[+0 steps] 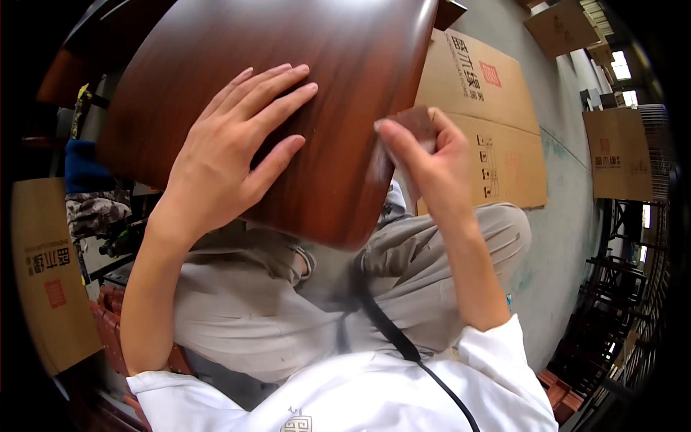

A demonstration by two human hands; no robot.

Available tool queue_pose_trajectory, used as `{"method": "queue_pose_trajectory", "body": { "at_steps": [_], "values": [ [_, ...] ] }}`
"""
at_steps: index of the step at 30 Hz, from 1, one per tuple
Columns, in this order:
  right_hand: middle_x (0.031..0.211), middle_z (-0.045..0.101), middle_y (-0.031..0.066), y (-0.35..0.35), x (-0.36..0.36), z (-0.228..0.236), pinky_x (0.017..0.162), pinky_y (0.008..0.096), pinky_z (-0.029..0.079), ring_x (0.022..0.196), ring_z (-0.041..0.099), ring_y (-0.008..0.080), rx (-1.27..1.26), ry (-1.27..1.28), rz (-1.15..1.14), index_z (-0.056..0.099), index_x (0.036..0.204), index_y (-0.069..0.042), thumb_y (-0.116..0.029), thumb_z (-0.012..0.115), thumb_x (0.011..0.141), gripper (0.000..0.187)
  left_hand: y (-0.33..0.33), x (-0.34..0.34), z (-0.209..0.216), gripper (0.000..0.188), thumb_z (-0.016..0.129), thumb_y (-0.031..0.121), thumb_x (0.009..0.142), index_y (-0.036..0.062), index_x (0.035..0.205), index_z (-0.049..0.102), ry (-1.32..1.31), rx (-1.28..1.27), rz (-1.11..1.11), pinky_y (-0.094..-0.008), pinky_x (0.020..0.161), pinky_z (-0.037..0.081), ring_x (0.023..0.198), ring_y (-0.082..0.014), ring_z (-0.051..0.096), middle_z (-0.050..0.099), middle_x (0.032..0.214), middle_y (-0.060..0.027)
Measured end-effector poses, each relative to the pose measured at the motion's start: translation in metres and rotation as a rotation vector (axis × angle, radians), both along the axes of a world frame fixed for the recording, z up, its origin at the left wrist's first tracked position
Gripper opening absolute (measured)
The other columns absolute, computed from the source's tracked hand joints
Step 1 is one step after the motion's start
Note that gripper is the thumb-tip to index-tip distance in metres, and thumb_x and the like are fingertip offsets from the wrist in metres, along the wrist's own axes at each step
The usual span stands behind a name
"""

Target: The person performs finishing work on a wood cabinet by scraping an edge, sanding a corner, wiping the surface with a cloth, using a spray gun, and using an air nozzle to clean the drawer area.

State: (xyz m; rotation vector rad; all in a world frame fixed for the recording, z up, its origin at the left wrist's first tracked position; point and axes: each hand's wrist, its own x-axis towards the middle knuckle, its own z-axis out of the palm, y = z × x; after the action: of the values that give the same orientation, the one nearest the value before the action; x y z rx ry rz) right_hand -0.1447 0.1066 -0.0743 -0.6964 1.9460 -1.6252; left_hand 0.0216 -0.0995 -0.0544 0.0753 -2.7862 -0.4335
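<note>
In front of me is a glossy, dark reddish-brown wooden panel (342,165) with rounded near corners. My left hand (227,144) lies on its top, fingers stretched out and thumb apart, with nothing held. At the right edge of the panel, my right hand (440,162) pinches a small brown sheet of sandpaper (416,122) between thumb and fingers. Motion blurs this hand slightly. A dull, whitish patch shows on the panel edge just below the sandpaper.
Flattened cardboard (504,108) lies on the grey floor (568,237) to the right. A cardboard box (619,155) stands farther right, near stacked dark wooden frames (612,295). More cardboard (54,273) is at the left, by camouflage cloth (97,214). A black strap (389,327) hangs before me.
</note>
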Motion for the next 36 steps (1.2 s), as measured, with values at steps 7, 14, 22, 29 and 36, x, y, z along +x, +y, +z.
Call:
{"method": "queue_pose_trajectory", "body": {
  "at_steps": [7,14,22,29,36],
  "values": [
    [0.083,0.073,0.0008,0.008,0.01,0.004,0.062,0.0208,0.049,0.072,0.063,0.0039,0.032,-0.116,0.002,0.07,0.096,-0.003,-0.02,0.082,0.093,0.021,-0.003,-0.001,0.003,0.051,0.062,0.018,0.098,0.0115,0.149,0.057,0.008,-0.004,-0.005,-0.0484,0.127,0.03,0.147,-0.0325,0.045,0.052,0.157,-0.0095],
    [0.08,0.071,0.0001,0.01,0.005,-0.003,0.061,0.0209,0.047,0.069,0.06,0.0024,-0.013,-0.106,-0.049,0.07,0.094,-0.003,-0.021,0.083,0.093,0.022,-0.001,-0.001,0.003,0.05,0.062,0.017,0.098,0.0114,0.148,0.059,0.005,-0.012,0.009,-0.0485,0.127,0.03,0.147,-0.0321,0.047,0.053,0.157,-0.0099],
    [0.079,0.07,-0.0013,0.021,0.002,0.002,0.058,0.0183,0.043,0.065,0.057,0.0014,0.038,-0.226,-0.01,0.068,0.094,-0.003,-0.023,0.085,0.09,0.026,-0.001,-0.001,0.005,0.049,0.061,0.017,0.099,0.0107,0.147,0.059,-0.004,-0.002,0.007,-0.0493,0.127,0.029,0.147,-0.0325,0.046,0.053,0.157,-0.0102],
    [0.074,0.067,-0.0028,0.029,0.005,0.004,0.058,0.0195,0.043,0.066,0.056,0.0005,0.069,-0.272,0.045,0.067,0.091,-0.006,-0.023,0.084,0.092,0.024,0.001,-0.001,0.006,0.049,0.061,0.018,0.098,0.0095,0.147,0.059,-0.012,0.017,0.011,-0.0495,0.126,0.03,0.147,-0.0324,0.047,0.053,0.157,-0.0114],
    [0.078,0.068,-0.0025,0.017,0.0,0.0,0.057,0.0184,0.043,0.065,0.057,0.001,0.033,-0.126,0.082,0.068,0.093,-0.003,-0.02,0.083,0.092,0.023,0.0,-0.003,0.004,0.05,0.062,0.017,0.097,0.0098,0.147,0.059,-0.007,0.028,0.006,-0.0499,0.126,0.03,0.147,-0.0332,0.047,0.053,0.156,-0.0115]
  ]
}}
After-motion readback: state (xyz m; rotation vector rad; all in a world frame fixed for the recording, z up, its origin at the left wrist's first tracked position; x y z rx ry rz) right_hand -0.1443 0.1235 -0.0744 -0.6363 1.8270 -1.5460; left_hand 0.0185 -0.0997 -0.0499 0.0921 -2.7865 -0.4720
